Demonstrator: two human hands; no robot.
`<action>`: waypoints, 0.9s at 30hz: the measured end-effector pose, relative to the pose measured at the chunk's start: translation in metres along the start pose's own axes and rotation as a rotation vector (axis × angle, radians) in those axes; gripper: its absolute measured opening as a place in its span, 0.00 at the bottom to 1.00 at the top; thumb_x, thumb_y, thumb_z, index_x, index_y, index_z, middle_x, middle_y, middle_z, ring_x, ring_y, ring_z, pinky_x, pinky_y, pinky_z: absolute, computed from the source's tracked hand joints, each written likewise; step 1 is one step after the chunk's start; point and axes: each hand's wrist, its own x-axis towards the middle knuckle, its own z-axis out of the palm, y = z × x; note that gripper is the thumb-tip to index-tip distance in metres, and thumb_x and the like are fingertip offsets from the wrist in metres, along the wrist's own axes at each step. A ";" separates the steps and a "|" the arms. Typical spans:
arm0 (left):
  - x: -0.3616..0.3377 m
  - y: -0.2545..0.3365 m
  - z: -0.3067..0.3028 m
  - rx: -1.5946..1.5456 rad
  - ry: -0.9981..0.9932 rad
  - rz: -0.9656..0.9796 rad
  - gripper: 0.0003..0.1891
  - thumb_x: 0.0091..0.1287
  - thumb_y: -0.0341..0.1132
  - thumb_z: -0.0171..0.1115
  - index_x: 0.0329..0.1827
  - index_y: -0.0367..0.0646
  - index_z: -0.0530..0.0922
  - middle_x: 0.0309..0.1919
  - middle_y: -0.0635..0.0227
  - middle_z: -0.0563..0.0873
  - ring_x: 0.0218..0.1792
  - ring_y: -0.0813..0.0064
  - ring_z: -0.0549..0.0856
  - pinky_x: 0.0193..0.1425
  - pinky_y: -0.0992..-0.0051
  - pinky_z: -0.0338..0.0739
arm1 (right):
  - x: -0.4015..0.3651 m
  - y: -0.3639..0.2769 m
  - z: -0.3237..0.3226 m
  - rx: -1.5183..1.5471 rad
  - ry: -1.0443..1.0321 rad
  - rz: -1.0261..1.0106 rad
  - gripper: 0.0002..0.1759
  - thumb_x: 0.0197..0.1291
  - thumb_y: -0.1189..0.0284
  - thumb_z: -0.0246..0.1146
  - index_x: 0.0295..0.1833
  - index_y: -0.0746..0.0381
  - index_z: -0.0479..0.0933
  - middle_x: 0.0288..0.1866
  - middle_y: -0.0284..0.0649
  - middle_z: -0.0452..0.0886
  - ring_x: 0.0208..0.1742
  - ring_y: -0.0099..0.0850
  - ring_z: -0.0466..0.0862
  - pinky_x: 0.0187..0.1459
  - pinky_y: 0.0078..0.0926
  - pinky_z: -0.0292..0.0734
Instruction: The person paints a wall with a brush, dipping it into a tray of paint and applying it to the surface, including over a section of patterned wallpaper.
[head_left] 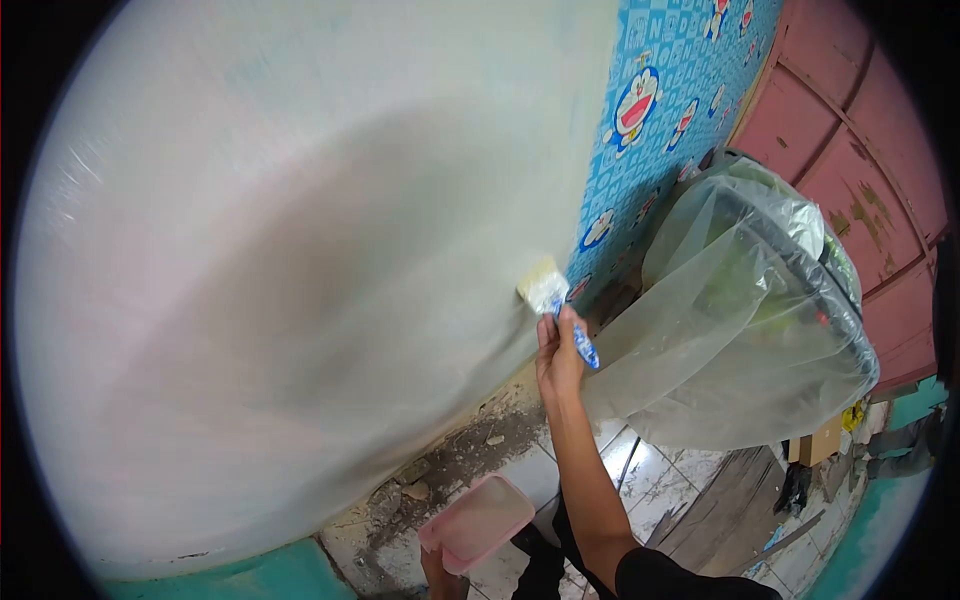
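Note:
A paintbrush [545, 287] with a blue and white handle is in my right hand [561, 358], its pale bristles against the whitish wall [400, 240] beside the blue cartoon wallpaper [650, 125]. The fingers of that hand are closed round the handle near the ferrule. Lower down, my left hand [440, 571] grips the edge of a pink plastic tub [486, 520], which is held above the floor close to the wall's foot. Whitish material shows inside the tub.
Clear plastic sheeting [700, 330] drapes over a bulky object right of my arm. Behind it stands a pink panelled door [850, 150]. Rubble [415, 490] lies along the wall base. A wooden board [725, 505] and a cardboard box [820, 441] are on the tiled floor.

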 end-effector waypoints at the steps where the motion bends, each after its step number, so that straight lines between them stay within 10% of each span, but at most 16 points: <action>1: 0.002 -0.007 -0.006 0.018 0.009 -0.005 0.31 0.72 0.49 0.54 0.71 0.39 0.63 0.64 0.61 0.73 0.66 0.65 0.72 0.70 0.64 0.66 | 0.009 0.020 -0.031 -0.016 0.041 0.024 0.08 0.69 0.71 0.61 0.50 0.58 0.72 0.49 0.35 0.79 0.45 0.25 0.83 0.50 0.23 0.83; 11: 0.015 -0.062 -0.074 0.514 0.129 -0.118 0.36 0.73 0.57 0.50 0.77 0.43 0.59 0.73 0.55 0.65 0.72 0.56 0.67 0.71 0.55 0.65 | 0.042 0.124 -0.213 -0.408 0.406 0.062 0.07 0.64 0.74 0.65 0.42 0.65 0.75 0.34 0.38 0.81 0.30 0.25 0.80 0.36 0.21 0.80; 14: -0.002 -0.057 -0.090 0.798 0.001 0.008 0.37 0.73 0.58 0.49 0.78 0.43 0.58 0.74 0.54 0.64 0.73 0.54 0.65 0.71 0.54 0.65 | 0.040 0.104 -0.171 -0.483 0.194 -0.097 0.07 0.64 0.74 0.66 0.39 0.64 0.74 0.34 0.39 0.81 0.31 0.24 0.80 0.37 0.23 0.79; 21: 0.001 0.008 -0.026 0.360 0.231 -0.291 0.35 0.75 0.56 0.47 0.77 0.41 0.59 0.74 0.54 0.65 0.72 0.58 0.68 0.70 0.57 0.67 | -0.026 -0.033 0.051 -0.437 0.056 -0.400 0.08 0.66 0.73 0.64 0.40 0.64 0.73 0.39 0.40 0.80 0.36 0.25 0.82 0.43 0.24 0.82; 27: 0.006 -0.001 -0.039 0.257 0.191 -0.218 0.32 0.77 0.51 0.47 0.76 0.40 0.60 0.73 0.54 0.67 0.71 0.58 0.69 0.68 0.58 0.69 | -0.025 -0.060 0.074 0.030 -0.202 -0.290 0.07 0.69 0.70 0.63 0.47 0.57 0.72 0.46 0.34 0.78 0.44 0.25 0.82 0.49 0.25 0.80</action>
